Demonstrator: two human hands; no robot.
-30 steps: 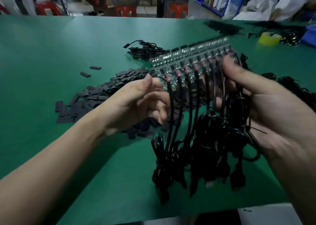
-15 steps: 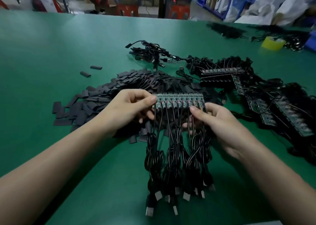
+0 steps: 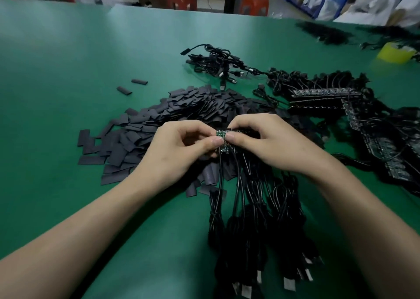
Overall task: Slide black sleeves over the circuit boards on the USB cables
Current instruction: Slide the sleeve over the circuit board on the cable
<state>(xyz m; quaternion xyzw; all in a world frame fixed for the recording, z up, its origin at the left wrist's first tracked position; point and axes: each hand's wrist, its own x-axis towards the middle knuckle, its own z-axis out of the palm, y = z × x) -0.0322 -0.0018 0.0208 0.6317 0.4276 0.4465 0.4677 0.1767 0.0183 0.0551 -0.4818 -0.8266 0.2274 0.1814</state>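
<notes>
A green strip of joined circuit boards (image 3: 221, 133) sits between my two hands above the green table (image 3: 68, 76). My left hand (image 3: 181, 148) pinches its left end with thumb and curled fingers. My right hand (image 3: 261, 139) pinches the strip just to the right, thumb tips almost touching, and covers most of the strip. Black USB cables (image 3: 254, 219) hang from the boards toward me, their metal plugs (image 3: 289, 282) lying near the front edge. A heap of flat black sleeves (image 3: 141, 137) lies under and left of my hands.
More board strips with cables (image 3: 329, 94) pile up at the right. A loose cable bundle (image 3: 218, 60) lies behind the sleeves. Two stray sleeves (image 3: 131, 86) sit apart at the left. A yellow tape roll (image 3: 395, 52) stands far right; red stools are beyond the table.
The strip came down from a raised, tilted hold to low over the sleeve heap. Both hands closed in toward its left end, so my right hand now covers most of it.
</notes>
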